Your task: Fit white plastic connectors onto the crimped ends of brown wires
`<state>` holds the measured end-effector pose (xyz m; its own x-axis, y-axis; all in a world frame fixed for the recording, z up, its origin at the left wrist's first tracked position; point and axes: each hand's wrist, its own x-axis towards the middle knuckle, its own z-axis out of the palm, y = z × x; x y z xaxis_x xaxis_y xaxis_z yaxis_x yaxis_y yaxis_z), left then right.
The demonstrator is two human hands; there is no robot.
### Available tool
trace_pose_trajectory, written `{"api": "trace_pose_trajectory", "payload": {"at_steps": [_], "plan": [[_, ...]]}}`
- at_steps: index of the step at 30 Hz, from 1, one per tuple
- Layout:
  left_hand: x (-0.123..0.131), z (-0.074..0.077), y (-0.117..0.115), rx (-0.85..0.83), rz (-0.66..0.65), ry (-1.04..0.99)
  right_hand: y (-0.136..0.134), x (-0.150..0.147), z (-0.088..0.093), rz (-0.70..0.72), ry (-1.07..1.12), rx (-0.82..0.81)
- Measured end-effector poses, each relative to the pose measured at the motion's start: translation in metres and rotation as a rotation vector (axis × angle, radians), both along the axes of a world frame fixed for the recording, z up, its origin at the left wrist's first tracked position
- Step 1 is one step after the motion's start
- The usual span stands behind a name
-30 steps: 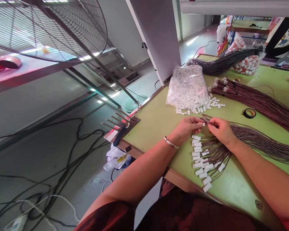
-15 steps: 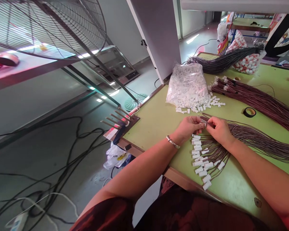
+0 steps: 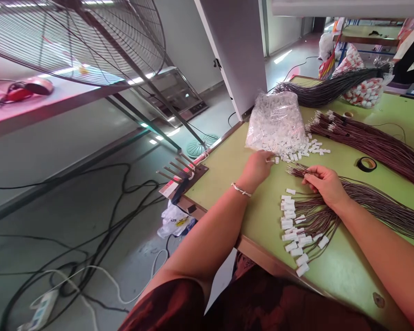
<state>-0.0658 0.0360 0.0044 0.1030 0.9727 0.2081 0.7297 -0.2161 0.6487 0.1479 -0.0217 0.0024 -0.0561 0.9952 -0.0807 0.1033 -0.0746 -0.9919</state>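
Note:
My left hand (image 3: 257,169) is at the front edge of a clear plastic bag (image 3: 276,122) full of white connector housings. Its fingertips are closed on one small white connector housing (image 3: 269,161), beside the loose connector housings (image 3: 291,157) spilled from the bag. My right hand (image 3: 326,184) pinches a bunch of brown wires (image 3: 296,171), whose bare metal terminals point left. Below it, several wires fitted with white connectors (image 3: 290,224) lie fanned out on the green table. The rest of the wire bundle (image 3: 376,207) runs off to the right under my right forearm.
A roll of black tape (image 3: 366,164) lies right of my right hand. Behind it are a dark red wire bundle (image 3: 369,138), a black wire bundle (image 3: 324,89) and a bag of red-and-white parts (image 3: 364,92). Metal prongs (image 3: 179,168) stick out at the table's left corner; a fan (image 3: 89,41) stands left.
My left hand has left the wire ends by my right hand and moved back to the loose connector housings. One more connector-fitted wire lies atop the fan. The view has shifted slightly left.

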Motion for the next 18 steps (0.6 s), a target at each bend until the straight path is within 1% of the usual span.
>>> {"api": "trace_pose_trajectory", "payload": {"at_steps": [2,3,5,6,8,9,11,14,16,18], "plan": [[0.003,-0.003,0.002,-0.030,-0.032,0.059,0.000,-0.001,-0.001,-0.024,-0.051,0.041],[0.004,-0.003,0.001,-0.037,-0.028,0.075,-0.001,-0.001,-0.001,-0.039,-0.069,0.064],[0.004,0.000,-0.004,-0.038,0.021,0.042,-0.001,-0.002,-0.002,-0.062,-0.091,0.100],[0.002,0.001,-0.006,-0.044,0.048,-0.015,-0.001,-0.002,-0.002,-0.068,-0.101,0.113],[-0.001,0.004,-0.012,-0.100,0.076,-0.199,-0.001,-0.002,-0.003,-0.074,-0.127,0.134],[-0.002,0.005,-0.014,-0.158,0.064,-0.313,-0.002,-0.002,-0.003,-0.078,-0.140,0.144],[-0.001,0.007,-0.019,-0.308,0.005,-0.555,-0.003,-0.002,-0.002,-0.082,-0.166,0.164],[0.010,0.010,-0.027,-0.495,-0.080,-0.878,-0.005,-0.002,0.000,-0.093,-0.189,0.187],[0.019,0.011,-0.031,-0.584,-0.107,-1.014,-0.007,-0.002,0.002,-0.098,-0.200,0.197],[0.027,0.012,-0.033,-0.660,-0.105,-1.100,-0.008,-0.003,0.004,-0.082,-0.213,0.207]]}}
